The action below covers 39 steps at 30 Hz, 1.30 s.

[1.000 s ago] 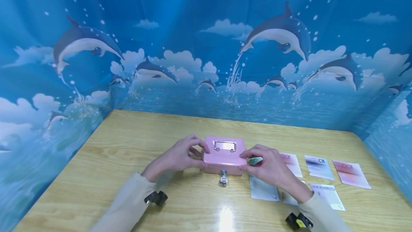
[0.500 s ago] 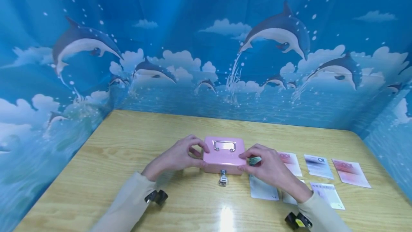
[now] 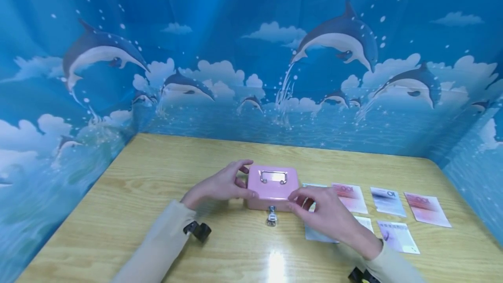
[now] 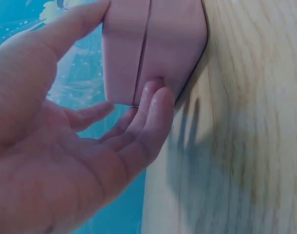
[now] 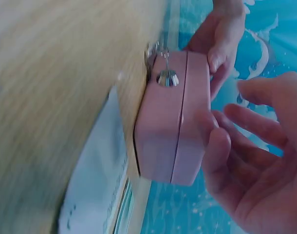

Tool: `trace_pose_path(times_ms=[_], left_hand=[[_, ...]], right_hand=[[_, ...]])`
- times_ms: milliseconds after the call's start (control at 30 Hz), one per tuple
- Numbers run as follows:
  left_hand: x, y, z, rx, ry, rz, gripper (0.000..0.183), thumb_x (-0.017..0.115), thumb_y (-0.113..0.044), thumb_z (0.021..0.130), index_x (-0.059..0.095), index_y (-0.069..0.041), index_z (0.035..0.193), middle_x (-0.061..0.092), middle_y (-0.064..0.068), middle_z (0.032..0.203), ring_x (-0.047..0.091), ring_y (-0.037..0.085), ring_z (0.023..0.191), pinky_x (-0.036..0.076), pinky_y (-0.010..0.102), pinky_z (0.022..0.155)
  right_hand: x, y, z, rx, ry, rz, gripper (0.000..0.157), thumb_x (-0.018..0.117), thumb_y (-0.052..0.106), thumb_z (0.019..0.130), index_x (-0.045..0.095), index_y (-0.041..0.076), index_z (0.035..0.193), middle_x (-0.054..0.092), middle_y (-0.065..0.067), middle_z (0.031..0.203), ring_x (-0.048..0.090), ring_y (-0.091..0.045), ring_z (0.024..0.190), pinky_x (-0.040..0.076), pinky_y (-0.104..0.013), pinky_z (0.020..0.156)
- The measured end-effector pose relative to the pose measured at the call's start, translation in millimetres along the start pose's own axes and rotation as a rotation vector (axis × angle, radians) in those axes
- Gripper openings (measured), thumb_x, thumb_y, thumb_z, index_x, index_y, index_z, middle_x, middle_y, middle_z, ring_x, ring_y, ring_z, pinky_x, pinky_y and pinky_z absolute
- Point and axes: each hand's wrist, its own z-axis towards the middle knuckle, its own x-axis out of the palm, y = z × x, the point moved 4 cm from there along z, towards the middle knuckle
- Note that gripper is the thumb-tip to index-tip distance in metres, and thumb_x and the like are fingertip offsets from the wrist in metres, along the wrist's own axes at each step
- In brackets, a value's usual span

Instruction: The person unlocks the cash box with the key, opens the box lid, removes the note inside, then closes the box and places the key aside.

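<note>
A pink metal cash box [image 3: 273, 187] with a silver handle [image 3: 273, 177] on its lid sits on the table, lid down. Small silver metal pieces [image 3: 271, 218] lie at its front, by the round lock [image 5: 168, 78]. My left hand [image 3: 224, 184] holds the box's left end: the thumb touches the lid's front corner, other fingertips [image 4: 160, 100] are against the side. At the right front corner, my right hand [image 3: 326, 213] has thumb and fingers loosely bent against the lid edge. A thin seam [image 4: 141, 53] runs between lid and body. Blur hides the exact right fingertip contact.
Several banknotes lie on the table's right: two reddish ones [image 3: 349, 198] [image 3: 427, 208], a bluish one [image 3: 387, 201] and a purple one [image 3: 398, 237] among them. Others are partly under my right hand. A blue dolphin-print cloth [image 3: 251, 77] encloses the wooden table [image 3: 177, 156].
My left thumb has moved onto the lid's front corner and the index finger has reached back. My right fingertips have slid down to the lid's front corner. The box stays put.
</note>
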Motion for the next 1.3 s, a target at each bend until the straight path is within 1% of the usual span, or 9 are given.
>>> trace_pose_path(times_ms=[133, 233, 433, 667, 800, 933, 1133, 1233, 1300], left_hand=[[0.0, 2.6, 2.8, -0.024, 0.019, -0.023, 0.097, 0.087, -0.031, 0.082, 0.031, -0.015, 0.160, 0.046, 0.015, 0.151, 0.066, 0.021, 0.110, 0.061, 0.038, 0.091], [-0.2, 3.1, 3.7, -0.038, 0.022, -0.024, 0.095, 0.087, -0.034, 0.081, 0.033, -0.018, 0.159, 0.046, 0.013, 0.152, 0.065, 0.020, 0.110, 0.060, 0.039, 0.093], [-1.4, 3.1, 4.6, -0.039, 0.023, -0.023, 0.094, 0.087, -0.034, 0.081, 0.034, -0.018, 0.158, 0.047, 0.013, 0.151, 0.065, 0.021, 0.111, 0.060, 0.040, 0.094], [-0.5, 3.4, 5.8, -0.056, 0.029, -0.016, 0.094, 0.087, -0.035, 0.081, 0.035, -0.020, 0.157, 0.049, 0.012, 0.149, 0.064, 0.021, 0.113, 0.059, 0.041, 0.095], [-0.6, 3.1, 5.9, -0.058, 0.024, -0.024, 0.093, 0.087, -0.033, 0.080, 0.036, -0.020, 0.157, 0.049, 0.012, 0.148, 0.065, 0.020, 0.111, 0.059, 0.041, 0.095], [-0.9, 2.9, 5.9, -0.047, 0.026, -0.028, 0.093, 0.087, -0.033, 0.081, 0.036, -0.019, 0.157, 0.049, 0.013, 0.148, 0.065, 0.020, 0.109, 0.059, 0.040, 0.094], [-1.7, 2.4, 5.2, -0.049, 0.030, -0.001, 0.095, 0.087, -0.036, 0.081, 0.035, -0.019, 0.158, 0.047, 0.012, 0.151, 0.064, 0.020, 0.110, 0.058, 0.041, 0.096], [-1.7, 1.5, 5.2, -0.025, 0.040, 0.020, 0.098, 0.087, -0.036, 0.081, 0.032, -0.020, 0.159, 0.044, 0.010, 0.155, 0.065, 0.019, 0.109, 0.058, 0.039, 0.096], [-1.0, 0.7, 5.2, -0.001, 0.063, 0.023, 0.102, 0.088, -0.033, 0.080, 0.028, -0.021, 0.161, 0.045, 0.010, 0.152, 0.065, 0.018, 0.106, 0.057, 0.038, 0.094]], right_hand=[[14.0, 4, 0, 0.053, 0.171, 0.030, 0.012, 0.072, 0.026, 0.096, 0.079, 0.017, 0.102, 0.069, 0.015, 0.076, 0.058, 0.005, 0.064, 0.053, -0.018, 0.057], [24.5, 5, 2, 0.111, 0.213, 0.010, 0.015, 0.073, 0.028, 0.095, 0.080, 0.018, 0.103, 0.067, 0.016, 0.073, 0.054, 0.004, 0.059, 0.048, -0.017, 0.052], [41.4, 7, 8, 0.179, 0.177, -0.071, 0.014, 0.075, 0.031, 0.093, 0.081, 0.018, 0.094, 0.056, 0.016, 0.059, 0.040, 0.002, 0.049, 0.036, -0.019, 0.046], [51.1, 10, 11, 0.190, 0.125, -0.157, 0.017, 0.080, 0.030, 0.087, 0.079, 0.016, 0.077, 0.065, 0.013, 0.063, 0.042, 0.002, 0.047, 0.038, -0.018, 0.047], [52.4, 13, 12, 0.188, 0.101, -0.124, 0.016, 0.081, 0.020, 0.084, 0.074, 0.017, 0.071, 0.062, 0.012, 0.059, 0.045, 0.002, 0.048, 0.040, -0.017, 0.046], [53.2, 15, 14, 0.173, 0.103, -0.081, 0.017, 0.079, 0.012, 0.082, 0.070, 0.017, 0.068, 0.060, 0.012, 0.056, 0.046, 0.002, 0.048, 0.040, -0.017, 0.044], [53.6, 14, 14, 0.188, 0.106, -0.132, 0.017, 0.081, 0.028, 0.087, 0.077, 0.017, 0.074, 0.055, 0.015, 0.054, 0.042, 0.003, 0.046, 0.037, -0.017, 0.045], [54.8, 13, 14, 0.191, 0.115, -0.158, 0.020, 0.080, 0.031, 0.088, 0.078, 0.018, 0.073, 0.052, 0.017, 0.051, 0.039, 0.003, 0.045, 0.034, -0.017, 0.044], [55.7, 14, 14, 0.187, 0.112, -0.169, 0.023, 0.079, 0.031, 0.088, 0.077, 0.018, 0.069, 0.051, 0.017, 0.049, 0.038, 0.003, 0.044, 0.033, -0.017, 0.043]])
